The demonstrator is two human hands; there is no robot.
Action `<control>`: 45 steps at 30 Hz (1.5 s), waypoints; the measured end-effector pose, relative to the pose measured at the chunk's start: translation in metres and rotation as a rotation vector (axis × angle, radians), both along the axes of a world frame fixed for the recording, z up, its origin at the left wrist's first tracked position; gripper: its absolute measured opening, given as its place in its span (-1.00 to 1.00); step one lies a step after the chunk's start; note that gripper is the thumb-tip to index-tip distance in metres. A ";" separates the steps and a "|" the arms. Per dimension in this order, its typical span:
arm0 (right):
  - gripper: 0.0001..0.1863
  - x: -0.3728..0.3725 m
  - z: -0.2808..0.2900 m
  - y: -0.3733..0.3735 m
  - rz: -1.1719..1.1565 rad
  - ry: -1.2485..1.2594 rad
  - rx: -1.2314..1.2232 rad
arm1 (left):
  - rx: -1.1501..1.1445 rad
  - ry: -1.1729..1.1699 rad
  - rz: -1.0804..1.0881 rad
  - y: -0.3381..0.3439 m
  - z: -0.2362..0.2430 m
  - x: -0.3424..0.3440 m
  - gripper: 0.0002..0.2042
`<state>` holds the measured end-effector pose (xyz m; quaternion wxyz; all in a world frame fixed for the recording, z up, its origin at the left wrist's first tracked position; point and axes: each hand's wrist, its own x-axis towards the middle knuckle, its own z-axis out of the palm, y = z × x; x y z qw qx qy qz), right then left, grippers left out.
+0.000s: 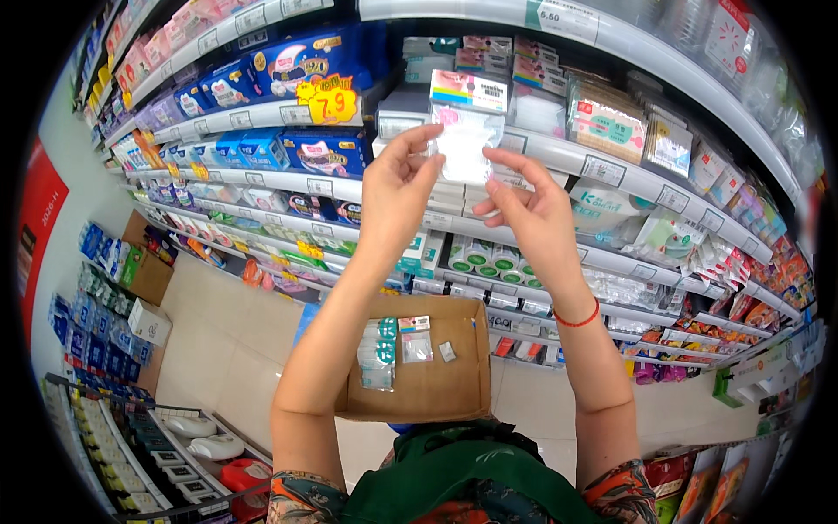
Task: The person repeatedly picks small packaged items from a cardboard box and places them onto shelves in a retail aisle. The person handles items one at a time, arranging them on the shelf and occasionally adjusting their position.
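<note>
In front of the shelves I hold up a clear plastic packet (pixel 470 155) with white contents and a rainbow-striped header card. My left hand (pixel 400 188) pinches its left edge between thumb and fingers. At the lower right edge, the thumb and index finger of my right hand (pixel 534 205) grip it too, the other fingers bent. Below my arms is an open cardboard box (pixel 454 389). Inside it lie teal-and-clear packets (pixel 378 354), a similar packet with a coloured header (pixel 416 342) and a small white square item (pixel 448 351).
Behind the packet, a shelf edge (pixel 602 170) with price labels carries similar packets (pixel 537 109) and bagged goods (pixel 607 127). Blue packs (pixel 297 65) fill the shelves on the left. A rack with bottles (pixel 214 447) stands at lower left, cartons (pixel 150 321) on the floor.
</note>
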<state>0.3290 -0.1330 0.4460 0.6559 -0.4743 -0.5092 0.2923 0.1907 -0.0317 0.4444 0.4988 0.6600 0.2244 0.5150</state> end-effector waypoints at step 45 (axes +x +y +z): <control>-0.43 -0.088 -0.437 -0.036 0.221 -0.166 -0.883 | -0.362 0.921 0.237 -0.092 -0.434 -0.094 -0.50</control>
